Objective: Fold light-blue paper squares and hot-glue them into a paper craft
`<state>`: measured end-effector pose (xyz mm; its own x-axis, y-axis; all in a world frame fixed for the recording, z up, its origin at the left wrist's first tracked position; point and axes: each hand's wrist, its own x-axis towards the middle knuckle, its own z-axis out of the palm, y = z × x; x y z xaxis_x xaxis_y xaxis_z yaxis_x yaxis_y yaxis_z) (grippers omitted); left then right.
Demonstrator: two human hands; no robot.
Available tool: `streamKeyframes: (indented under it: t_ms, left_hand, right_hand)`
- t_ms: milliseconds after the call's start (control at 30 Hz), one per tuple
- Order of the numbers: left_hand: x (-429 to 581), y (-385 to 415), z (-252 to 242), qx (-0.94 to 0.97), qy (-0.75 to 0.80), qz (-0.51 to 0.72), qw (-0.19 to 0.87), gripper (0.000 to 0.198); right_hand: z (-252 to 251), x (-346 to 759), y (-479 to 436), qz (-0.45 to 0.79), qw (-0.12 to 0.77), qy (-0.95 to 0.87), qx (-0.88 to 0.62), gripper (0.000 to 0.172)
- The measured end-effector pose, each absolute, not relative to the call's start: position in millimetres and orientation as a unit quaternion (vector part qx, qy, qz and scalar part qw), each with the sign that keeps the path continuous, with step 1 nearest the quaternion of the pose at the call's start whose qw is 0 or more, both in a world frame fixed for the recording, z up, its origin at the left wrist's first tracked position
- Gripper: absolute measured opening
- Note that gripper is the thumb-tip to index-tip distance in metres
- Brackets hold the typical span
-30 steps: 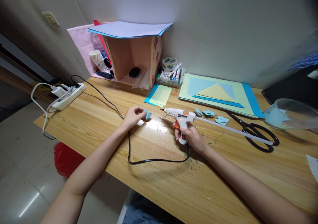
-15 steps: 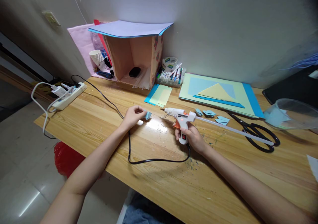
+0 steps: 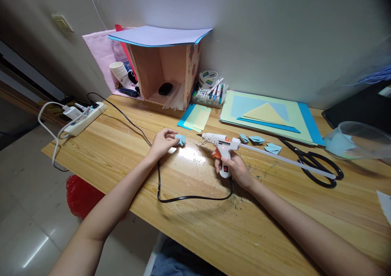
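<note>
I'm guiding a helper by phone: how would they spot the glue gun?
At the wooden table, find the person's right hand, which grips the white glue gun. Unlike the black scissors nearby, the glue gun has an orange trigger and a long, pale stick jutting from its back.

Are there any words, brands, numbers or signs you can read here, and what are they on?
None that I can read for sure.
Tape roll: printed label, too small and blurred.
White glue gun: dark label, lettering too small.
Red switch on its handle: any marks are too small.
</note>
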<state>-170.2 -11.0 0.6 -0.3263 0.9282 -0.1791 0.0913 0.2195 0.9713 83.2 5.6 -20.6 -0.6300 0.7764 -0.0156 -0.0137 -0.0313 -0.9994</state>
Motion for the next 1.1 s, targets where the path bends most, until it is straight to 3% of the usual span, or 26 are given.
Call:
streamKeyframes:
  t_ms: [733, 1100]
  left_hand:
    - [-171.0, -6.2, -4.7, 0.318, 0.656, 0.509, 0.459, 0.022]
    - [-168.3, -13.0, 3.6, 0.338, 0.669, 0.441, 0.494, 0.019]
  right_hand:
    - [-22.0, 82.6, 5.8, 0.648, 0.306, -0.627, -0.306, 0.031]
    - [-19.6, 82.3, 5.6, 0.64, 0.305, -0.632, -0.313, 0.031]
